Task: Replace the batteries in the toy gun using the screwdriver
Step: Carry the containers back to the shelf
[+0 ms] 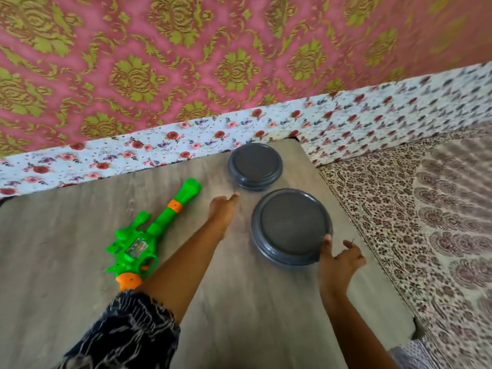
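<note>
Dark patterned sleeve (125, 331) at near left, covering the left upper forearm. Left arm runs up and right across the grey wood-grain table (53, 262). Right forearm comes in from near right.

Right hand (339, 259) at the near-right rim of the nearer grey round dish (291, 227); thumb lies against the rim, other fingers loosely curled off to the right, apart from the dish. Thin dark sliver by one fingertip, too small to identify. Can't tell whether the hand actually grips the dish or anything else.

Toy gun (149, 235), green with orange butt and orange ring on the barrel, lies flat on the table left of the left arm, butt near, muzzle pointing far-right. Butt end just beside the sleeve. Neither hand touches it.

Left hand (222, 209) mid-table, fingers straight and together, reaching toward the gap between the two dishes, holding nothing.

Second grey round dish (255, 166) farther back near the table's far edge, just beyond the first.

Floral cloth (159, 145) behind the table, pink and gold patterned wall (186, 62) above it. Paisley fabric (426, 209) to the right.
</note>
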`<state>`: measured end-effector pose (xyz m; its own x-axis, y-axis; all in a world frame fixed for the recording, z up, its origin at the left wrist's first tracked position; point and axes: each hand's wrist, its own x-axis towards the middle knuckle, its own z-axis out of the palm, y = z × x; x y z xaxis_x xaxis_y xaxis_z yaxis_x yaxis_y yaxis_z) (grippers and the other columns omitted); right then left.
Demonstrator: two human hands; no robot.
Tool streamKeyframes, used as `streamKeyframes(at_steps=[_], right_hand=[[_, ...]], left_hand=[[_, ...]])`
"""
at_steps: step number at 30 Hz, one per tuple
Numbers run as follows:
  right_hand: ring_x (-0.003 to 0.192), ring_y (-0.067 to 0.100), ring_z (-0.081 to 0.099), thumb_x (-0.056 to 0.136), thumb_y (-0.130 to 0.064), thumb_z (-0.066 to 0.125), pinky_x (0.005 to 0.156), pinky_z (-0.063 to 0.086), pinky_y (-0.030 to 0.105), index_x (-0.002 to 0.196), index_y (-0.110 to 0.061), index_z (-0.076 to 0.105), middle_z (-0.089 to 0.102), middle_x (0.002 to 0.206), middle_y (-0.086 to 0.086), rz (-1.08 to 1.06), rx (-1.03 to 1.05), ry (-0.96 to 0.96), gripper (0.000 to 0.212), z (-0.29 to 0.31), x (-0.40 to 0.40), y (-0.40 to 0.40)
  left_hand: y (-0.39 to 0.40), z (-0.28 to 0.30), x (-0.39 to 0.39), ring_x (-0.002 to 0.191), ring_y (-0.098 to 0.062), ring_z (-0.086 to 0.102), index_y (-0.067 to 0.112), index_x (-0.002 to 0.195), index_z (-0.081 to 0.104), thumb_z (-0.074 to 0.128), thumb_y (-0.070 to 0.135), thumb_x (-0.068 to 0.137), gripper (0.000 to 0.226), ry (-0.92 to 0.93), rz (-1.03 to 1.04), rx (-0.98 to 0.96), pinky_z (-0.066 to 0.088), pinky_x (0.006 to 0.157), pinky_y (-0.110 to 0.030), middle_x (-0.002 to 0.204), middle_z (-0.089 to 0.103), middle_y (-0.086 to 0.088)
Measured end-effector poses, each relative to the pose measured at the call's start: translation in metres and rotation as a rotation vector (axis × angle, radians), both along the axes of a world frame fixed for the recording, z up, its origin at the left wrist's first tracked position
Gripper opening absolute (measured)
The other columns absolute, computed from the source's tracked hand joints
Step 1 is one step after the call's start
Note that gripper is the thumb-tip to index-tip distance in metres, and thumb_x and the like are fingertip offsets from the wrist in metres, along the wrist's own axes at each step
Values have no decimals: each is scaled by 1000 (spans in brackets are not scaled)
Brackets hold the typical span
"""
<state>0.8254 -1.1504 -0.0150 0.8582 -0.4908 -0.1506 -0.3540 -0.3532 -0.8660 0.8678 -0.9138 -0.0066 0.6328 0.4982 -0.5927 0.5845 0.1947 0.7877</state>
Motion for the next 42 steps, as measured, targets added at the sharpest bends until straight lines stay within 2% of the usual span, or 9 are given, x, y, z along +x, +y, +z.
streamKeyframes(at_steps=[2,5,10,19,26,31,34,38,42], right_hand=[[103,34,49,86,-37,59,87,42,40,120,-2,43,44,119,21,13,62,59,51,-7,5,-11],[86,27,52,87,-43,56,77,38,33,108,-6,46,55,93,9,76,145,153,44,-14,10,-22],[68,20,50,81,-44,62,65,39,33,81,-10,51,53,72,4,180,234,158,35,-22,13,-32],[60,23,45,76,-29,73,61,41,37,63,-9,49,48,59,9,260,332,163,33,-22,21,-36],[59,22,44,78,-19,72,62,44,39,61,-11,44,44,57,6,232,336,121,33,-10,-1,-22],[61,24,47,82,-22,68,61,44,39,73,-2,52,51,65,12,208,371,83,27,16,-38,19],[65,24,50,84,-21,65,60,43,37,81,0,54,54,71,14,196,445,77,24,32,-66,51],[66,23,49,85,-19,64,58,41,34,83,-1,53,52,72,12,230,532,80,21,46,-100,96],[66,22,49,84,-18,65,59,41,33,78,-6,53,52,70,9,300,553,76,18,57,-125,139]], left_hand=[[-6,2,22,53,-28,50,8,66,55,67,35,83,34,-36,136,-110,40,53,-32,46,57,-8],[-19,9,48,29,-10,37,6,74,51,68,32,84,33,-29,253,-171,32,45,-25,25,35,5],[-28,5,75,50,-13,42,5,121,50,67,31,86,48,-35,339,-268,45,48,-25,68,44,-6],[-18,-2,72,63,-15,51,4,87,54,64,18,88,18,-71,365,-382,56,55,-27,70,48,-8],[21,14,19,71,-15,53,11,80,53,56,16,93,14,-219,393,-448,48,91,-36,76,51,-8],[72,37,-66,71,-15,54,11,81,54,56,14,92,12,-296,447,-387,58,68,-28,75,52,-8],[105,51,-126,73,-17,55,9,81,54,59,13,91,12,-294,509,-363,51,83,-34,78,53,-9],[148,65,-207,75,-20,57,6,83,55,62,14,89,11,-285,571,-325,59,62,-30,83,55,-12],[179,73,-261,78,-21,58,3,87,55,59,14,91,13,-314,632,-318,57,72,-33,85,56,-14]])
